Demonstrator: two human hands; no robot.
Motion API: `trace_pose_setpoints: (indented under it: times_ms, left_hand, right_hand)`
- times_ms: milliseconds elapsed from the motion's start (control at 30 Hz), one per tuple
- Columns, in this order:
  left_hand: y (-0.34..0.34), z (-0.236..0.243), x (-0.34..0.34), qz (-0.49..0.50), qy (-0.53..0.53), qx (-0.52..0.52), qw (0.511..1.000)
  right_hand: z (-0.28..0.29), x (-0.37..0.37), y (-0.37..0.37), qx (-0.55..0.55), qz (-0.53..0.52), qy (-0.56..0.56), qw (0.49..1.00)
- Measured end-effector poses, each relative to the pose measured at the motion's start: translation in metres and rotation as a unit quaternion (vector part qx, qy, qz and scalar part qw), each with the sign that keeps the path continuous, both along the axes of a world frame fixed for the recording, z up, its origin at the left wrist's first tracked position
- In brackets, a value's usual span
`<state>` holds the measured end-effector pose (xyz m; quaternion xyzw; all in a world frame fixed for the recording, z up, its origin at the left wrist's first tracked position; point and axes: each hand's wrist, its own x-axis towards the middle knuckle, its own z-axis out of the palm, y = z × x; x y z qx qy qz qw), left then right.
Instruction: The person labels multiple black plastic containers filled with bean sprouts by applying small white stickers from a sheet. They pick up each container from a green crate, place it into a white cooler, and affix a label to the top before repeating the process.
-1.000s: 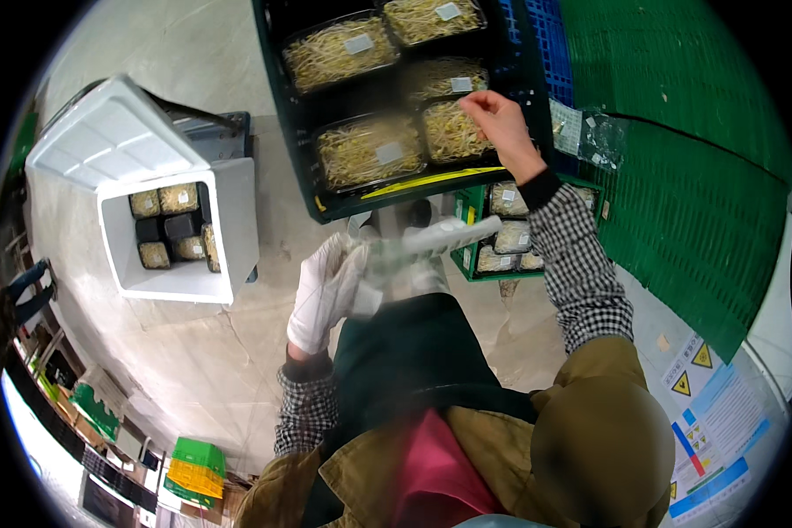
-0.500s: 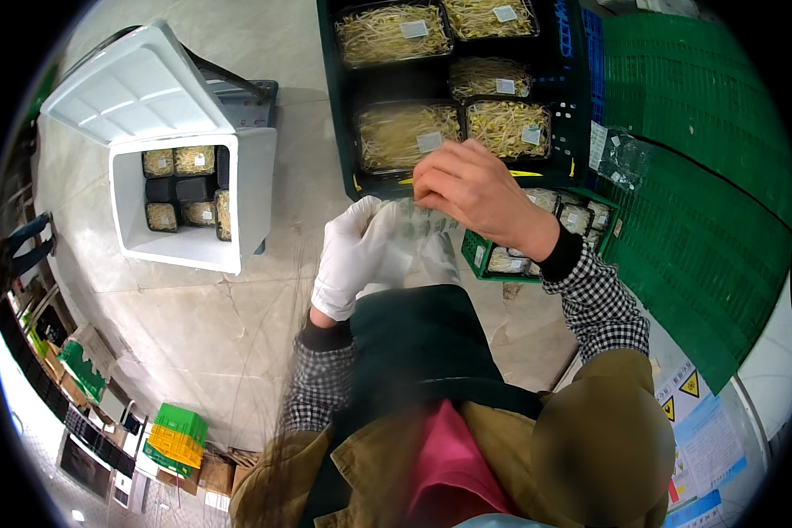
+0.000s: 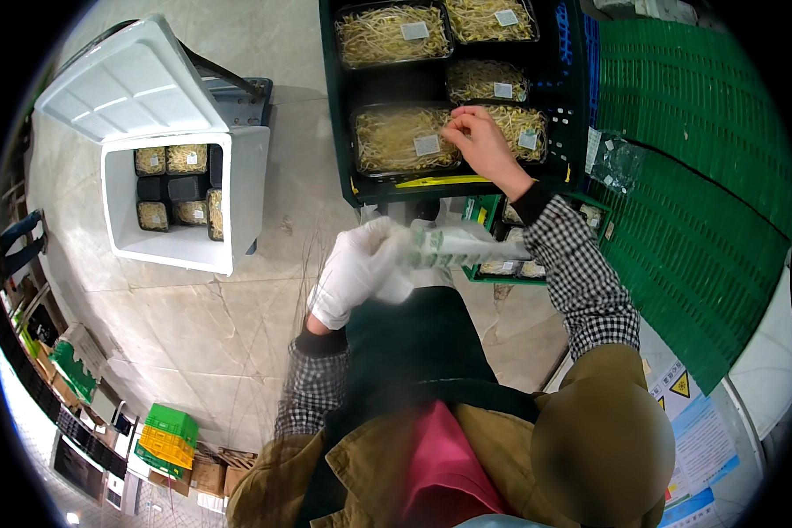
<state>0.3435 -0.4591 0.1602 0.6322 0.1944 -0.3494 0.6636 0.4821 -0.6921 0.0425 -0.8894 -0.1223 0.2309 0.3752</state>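
My left hand [image 3: 358, 268], in a white glove, holds a clear plastic bag with green print [image 3: 453, 248] in front of my dark apron. My bare right hand [image 3: 480, 143] reaches up to a black crate [image 3: 559, 97] and its fingertips touch a black tray of pale bean sprouts [image 3: 405, 139] with a white label. Several more sprout trays fill that crate. A green crate [image 3: 475, 211] with smaller sprout packs sits below it, partly hidden by my arm.
A white foam box [image 3: 189, 242] with its lid [image 3: 128, 84] tipped open stands at the left, holding several sprout trays. Green plastic pallets [image 3: 704, 176] lie at the right. Green and yellow crates [image 3: 167, 436] are stacked at the lower left on the tiled floor.
My right hand went from the crate down to the bag by my left hand, then back up to the sprout tray. The view shifted slightly.
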Motion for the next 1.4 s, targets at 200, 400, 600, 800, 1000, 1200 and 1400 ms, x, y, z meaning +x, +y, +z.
trace_pose_setpoints:
  times_ms: [200,400,600,800,1000,1200,1400]
  left_hand:
    - [0.006,-0.001,-0.007,0.008,-0.021,0.016,1.000]
    - [0.016,-0.020,-0.007,0.077,-0.028,0.043,0.996]
    - [0.012,-0.019,0.001,0.066,-0.030,0.018,0.997]
    - [0.010,-0.028,-0.005,0.078,-0.032,0.033,0.996]
    - [0.007,-0.005,0.010,0.001,0.014,-0.005,1.000]
    - [0.007,-0.020,-0.003,0.011,-0.016,0.019,1.000]
    - [0.008,-0.023,-0.001,-0.001,-0.037,0.036,0.999]
  right_hand:
    - [-0.019,0.001,0.027,-0.100,0.058,-0.099,0.988]
    - [0.062,0.003,0.043,0.202,0.150,0.251,0.935]
    - [0.108,-0.020,0.045,0.152,0.296,0.033,0.942]
    - [0.096,-0.016,0.035,0.180,0.180,0.156,0.954]
    - [-0.011,0.005,0.006,-0.075,0.053,-0.075,0.993]
    - [-0.027,0.000,0.026,-0.146,0.050,-0.136,0.978]
    - [-0.024,-0.001,0.029,-0.194,0.071,-0.169,0.964]
